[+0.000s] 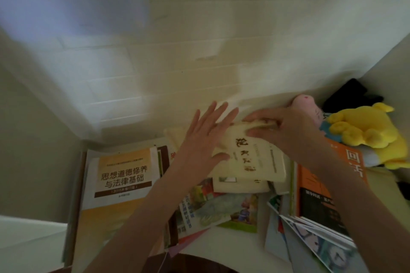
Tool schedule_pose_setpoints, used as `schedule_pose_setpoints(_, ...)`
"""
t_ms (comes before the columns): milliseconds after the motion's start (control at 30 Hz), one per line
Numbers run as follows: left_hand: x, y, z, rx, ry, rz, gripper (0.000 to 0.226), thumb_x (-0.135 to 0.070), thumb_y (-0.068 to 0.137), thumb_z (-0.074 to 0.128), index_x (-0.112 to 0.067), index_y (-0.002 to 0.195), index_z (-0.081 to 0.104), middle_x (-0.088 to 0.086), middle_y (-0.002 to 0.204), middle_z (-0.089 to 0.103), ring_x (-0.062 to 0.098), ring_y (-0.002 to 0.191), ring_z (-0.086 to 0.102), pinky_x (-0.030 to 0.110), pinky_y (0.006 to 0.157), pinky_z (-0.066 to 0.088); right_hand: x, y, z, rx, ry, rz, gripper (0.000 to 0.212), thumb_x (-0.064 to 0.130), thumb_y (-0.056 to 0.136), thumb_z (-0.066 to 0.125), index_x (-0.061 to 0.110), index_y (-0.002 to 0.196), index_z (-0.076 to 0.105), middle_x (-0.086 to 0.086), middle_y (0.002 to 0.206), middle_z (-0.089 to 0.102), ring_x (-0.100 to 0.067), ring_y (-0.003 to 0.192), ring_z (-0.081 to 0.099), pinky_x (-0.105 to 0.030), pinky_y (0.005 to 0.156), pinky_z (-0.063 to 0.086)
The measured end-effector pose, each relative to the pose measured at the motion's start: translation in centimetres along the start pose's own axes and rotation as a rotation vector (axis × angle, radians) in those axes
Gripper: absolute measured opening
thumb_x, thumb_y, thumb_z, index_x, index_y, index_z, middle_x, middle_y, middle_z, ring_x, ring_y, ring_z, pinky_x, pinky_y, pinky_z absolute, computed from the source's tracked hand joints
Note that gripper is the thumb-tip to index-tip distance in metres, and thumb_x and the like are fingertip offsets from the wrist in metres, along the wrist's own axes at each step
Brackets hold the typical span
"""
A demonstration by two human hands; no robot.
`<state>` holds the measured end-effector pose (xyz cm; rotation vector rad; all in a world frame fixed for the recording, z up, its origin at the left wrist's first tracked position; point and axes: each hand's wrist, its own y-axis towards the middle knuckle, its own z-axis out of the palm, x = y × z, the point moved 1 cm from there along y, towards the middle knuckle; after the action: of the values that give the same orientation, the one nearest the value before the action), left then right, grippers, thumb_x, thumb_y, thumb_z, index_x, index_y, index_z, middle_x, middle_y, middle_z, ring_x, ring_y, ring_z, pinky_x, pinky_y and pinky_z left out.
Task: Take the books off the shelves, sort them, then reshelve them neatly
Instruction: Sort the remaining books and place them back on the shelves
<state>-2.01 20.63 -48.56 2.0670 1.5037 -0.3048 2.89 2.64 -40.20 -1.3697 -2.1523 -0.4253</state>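
Your right hand (286,126) grips the far end of the cream book (250,159) at centre frame, with the fingers curled over its top edge and the thumb on the cover. Your left hand (204,137) lies flat, fingers spread, against the book's left side. The cream book rests on a loose pile (213,208) of other books. A textbook (122,179) lies at lower left and an orange book (321,184) at right, under your right forearm. A yellow plush (366,131) and a pink plush (304,104) sit at the right edge.
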Motion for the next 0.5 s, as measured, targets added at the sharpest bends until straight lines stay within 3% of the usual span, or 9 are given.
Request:
schedule_pose_setpoints(67,-0.5,0.4,-1.3,0.072,-0.052,-0.164,0.071,-0.041,0.077,0.072,-0.032,0.139,0.038,-0.009,0.131,0.056,0.010,0.127,0.046,0.031,0.113,0.025,1.2,0.3,0.0,0.037,0.130,-0.087,0.023,0.036,0.075,0.074,0.057,0.077,0.065,0.024,0.078,0.069,-0.002,0.074,0.065,-0.023,0.063,0.051)
schedule_pose_setpoints(100,-0.8,0.1,-1.8,0.104,-0.131,-0.269,0.055,-0.043,0.077,0.072,-0.039,0.126,0.047,-0.014,0.113,0.064,0.008,0.107,0.058,0.028,0.099,0.040,1.6,0.2,0.0,0.005,0.213,-0.131,0.021,0.034,0.075,0.075,0.052,0.083,0.067,0.020,0.078,0.070,-0.005,0.071,0.066,-0.025,0.061,0.052)
schedule_pose_setpoints(167,-1.3,-1.1,-2.5,0.024,-0.368,-0.419,0.032,-0.041,0.076,0.073,-0.047,0.098,0.050,-0.021,0.088,0.063,-0.002,0.081,0.060,0.022,0.074,0.049,1.5,0.1,-0.5,-0.094,0.394,-0.156,0.020,0.030,0.080,0.074,0.040,0.097,0.069,0.008,0.072,0.071,-0.008,0.061,0.064,-0.022,0.055,0.052)
schedule_pose_setpoints(233,-1.3,-2.3,-2.8,-0.105,-0.577,-0.511,0.027,-0.034,0.077,0.074,-0.043,0.089,0.052,-0.021,0.085,0.064,-0.004,0.073,0.062,0.016,0.062,0.051,-0.4,0.2,-1.2,-0.086,0.501,-0.092,0.030,0.048,0.084,0.063,0.032,0.109,0.067,0.001,0.074,0.071,-0.013,0.068,0.066,-0.019,0.059,0.051)
schedule_pose_setpoints(300,-0.9,-3.4,-3.1,-0.203,-0.740,-0.616,0.026,-0.028,0.078,0.073,-0.041,0.092,0.055,-0.019,0.086,0.067,-0.005,0.072,0.064,0.015,0.056,0.051,-2.9,0.2,-1.1,0.071,0.715,0.109,0.073,0.079,0.067,0.054,0.022,0.110,0.069,-0.006,0.092,0.074,-0.025,0.091,0.069,-0.030,0.070,0.056)
schedule_pose_setpoints(367,-0.4,-4.5,-3.5,-0.305,-0.859,-0.751,0.029,-0.030,0.078,0.072,-0.040,0.102,0.057,-0.016,0.093,0.069,-0.002,0.076,0.067,0.018,0.056,0.052,-5.1,-0.8,1.1,0.298,0.951,0.224,0.104,0.092,0.051,0.055,0.010,0.114,0.067,-0.024,0.105,0.069,-0.039,0.097,0.066,-0.043,0.078,0.056)
schedule_pose_setpoints(433,0.2,-5.5,-3.4,-0.382,-0.950,-0.860,0.036,-0.034,0.080,0.069,-0.029,0.114,0.059,-0.007,0.101,0.070,0.010,0.083,0.069,0.019,0.054,0.052,-5.6,-1.9,4.6,0.461,1.081,0.267,0.109,0.088,0.053,0.061,0.009,0.129,0.058,-0.027,0.116,0.063,-0.041,0.105,0.062,-0.050,0.087,0.052)
schedule_pose_setpoints(500,1.1,-6.6,-2.7,-0.393,-0.946,-0.941,0.039,-0.038,0.083,0.065,-0.023,0.118,0.058,-0.004,0.104,0.070,0.010,0.082,0.068,0.014,0.047,0.048,-4.3,-3.1,7.9,0.501,1.134,0.303,0.084,0.062,0.067,0.075,0.020,0.134,0.049,-0.014,0.118,0.067,-0.034,0.108,0.064,-0.047,0.082,0.055)
